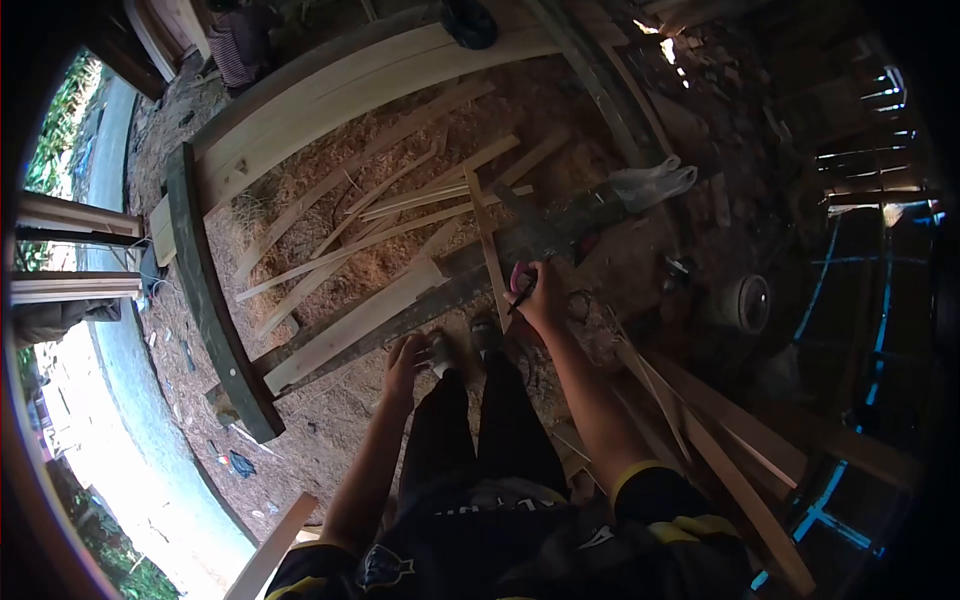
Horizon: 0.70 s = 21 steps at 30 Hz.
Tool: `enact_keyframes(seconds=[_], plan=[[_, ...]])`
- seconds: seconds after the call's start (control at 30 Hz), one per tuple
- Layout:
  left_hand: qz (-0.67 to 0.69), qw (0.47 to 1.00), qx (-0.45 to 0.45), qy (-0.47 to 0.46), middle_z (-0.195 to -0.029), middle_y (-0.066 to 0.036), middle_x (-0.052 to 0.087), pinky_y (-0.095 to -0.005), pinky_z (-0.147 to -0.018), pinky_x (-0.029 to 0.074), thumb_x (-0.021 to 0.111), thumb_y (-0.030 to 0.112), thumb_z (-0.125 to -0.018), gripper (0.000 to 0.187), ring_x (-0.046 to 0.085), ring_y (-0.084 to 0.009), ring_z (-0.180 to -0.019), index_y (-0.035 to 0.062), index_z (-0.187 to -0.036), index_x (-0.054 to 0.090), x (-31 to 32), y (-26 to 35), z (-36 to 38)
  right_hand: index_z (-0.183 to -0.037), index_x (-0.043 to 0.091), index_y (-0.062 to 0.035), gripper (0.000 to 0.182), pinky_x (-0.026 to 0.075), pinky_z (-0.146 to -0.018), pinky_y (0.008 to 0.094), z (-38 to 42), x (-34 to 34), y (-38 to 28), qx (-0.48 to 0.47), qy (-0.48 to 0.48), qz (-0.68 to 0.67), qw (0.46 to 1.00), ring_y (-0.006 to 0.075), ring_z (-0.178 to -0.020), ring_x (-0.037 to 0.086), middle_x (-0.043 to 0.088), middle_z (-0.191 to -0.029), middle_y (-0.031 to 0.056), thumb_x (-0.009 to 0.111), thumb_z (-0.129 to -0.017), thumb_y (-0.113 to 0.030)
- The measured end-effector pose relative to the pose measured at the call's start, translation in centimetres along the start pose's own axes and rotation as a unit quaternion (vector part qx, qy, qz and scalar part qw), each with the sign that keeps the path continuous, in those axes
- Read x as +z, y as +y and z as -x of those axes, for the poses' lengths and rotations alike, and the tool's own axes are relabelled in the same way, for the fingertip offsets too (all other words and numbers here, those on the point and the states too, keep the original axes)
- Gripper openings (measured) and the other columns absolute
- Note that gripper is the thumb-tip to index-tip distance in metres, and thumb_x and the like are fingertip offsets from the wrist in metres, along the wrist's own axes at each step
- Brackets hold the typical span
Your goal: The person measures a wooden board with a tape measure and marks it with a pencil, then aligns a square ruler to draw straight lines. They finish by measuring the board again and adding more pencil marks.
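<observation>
Right grip (pixel 541 290) is holding a small pink-and-black object (pixel 519 276), its fingers wrapping around it, probably so that it is sitting firmly in the palm; what the object is exactly, the dim light is not showing. Just beside it, a narrow, flat strip of pale brown wood (pixel 490 243) is lying crosswise over a long, dark, rough wooden beam (pixel 440 305), which is presumably supporting it at working height; whether the fingers are also touching the strip, I cannot tell. Left grip (pixel 401 366) is hanging empty with its fingers loosely parted, near the same beam, seemingly leaving the work to the other side. Along that beam a long, pale, flat wooden board (pixel 355 325) is resting, while a thick, dark, curved timber (pixel 215 290) is crossing near its far-left end, perhaps serving as a crosspiece. Beyond, thin pale wooden offcuts (pixel 415 205) are lying loosely over shavings.
</observation>
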<state>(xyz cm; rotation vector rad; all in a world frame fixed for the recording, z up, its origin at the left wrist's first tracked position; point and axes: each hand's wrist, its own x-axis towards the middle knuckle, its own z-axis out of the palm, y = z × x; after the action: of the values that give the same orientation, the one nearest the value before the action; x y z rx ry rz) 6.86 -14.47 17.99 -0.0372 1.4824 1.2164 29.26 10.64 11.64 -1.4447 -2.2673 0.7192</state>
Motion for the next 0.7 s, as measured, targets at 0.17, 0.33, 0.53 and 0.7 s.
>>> enact_keyframes(seconds=[0.17,0.33,0.53,0.7], plan=[[-0.018,0.998,0.060,0.032,-0.127,-0.009,0.076,-0.0358,-0.095,0.055,0.057,0.038,-0.116,0.036,0.073,-0.0201,-0.111,0.0072,-0.131,0.069,2.6,-3.0,-7.7,-0.136,0.060,-0.0076,0.083,0.055,-0.096,0.0540,-4.8,6.5,5.5,0.007,-0.005,0.021,1.000,0.0447,-0.115,0.067,0.068,-0.122,0.0202,0.104,-0.069,-0.030],[-0.018,0.995,0.103,-0.003,-0.122,-0.007,0.075,-0.0359,-0.096,0.054,0.055,0.035,-0.117,0.034,0.071,-0.0175,-0.109,0.0064,-0.129,0.069,9.0,-2.9,-12.8,-0.139,0.060,-0.0080,0.075,0.054,-0.094,0.0551,-5.6,5.7,7.8,-0.010,0.002,0.003,1.000,0.0466,-0.110,0.067,0.069,-0.117,0.0205,0.099,-0.079,-0.031],[-0.031,0.989,0.135,-0.049,-0.120,-0.006,0.074,-0.0359,-0.096,0.054,0.056,0.031,-0.118,0.030,0.071,-0.0165,-0.110,0.0061,-0.128,0.069,14.4,-2.2,-16.1,-0.137,0.063,-0.0093,0.055,0.052,-0.102,0.0587,-5.7,1.8,14.9,0.051,0.049,0.080,0.994,0.0458,-0.124,0.066,0.069,-0.127,0.0203,0.087,-0.088,-0.013],[-0.035,0.989,0.135,-0.052,-0.119,-0.005,0.073,-0.0338,-0.097,0.052,0.057,0.031,-0.118,0.028,0.070,-0.0157,-0.110,0.0063,-0.126,0.068,16.6,-2.4,-16.2,-0.131,0.065,-0.0151,0.057,0.038,-0.124,0.0607,-6.8,0.5,19.7,-0.036,-0.047,0.161,0.985,0.0393,-0.153,0.050,0.066,-0.143,0.0143,0.089,-0.081,-0.002]])
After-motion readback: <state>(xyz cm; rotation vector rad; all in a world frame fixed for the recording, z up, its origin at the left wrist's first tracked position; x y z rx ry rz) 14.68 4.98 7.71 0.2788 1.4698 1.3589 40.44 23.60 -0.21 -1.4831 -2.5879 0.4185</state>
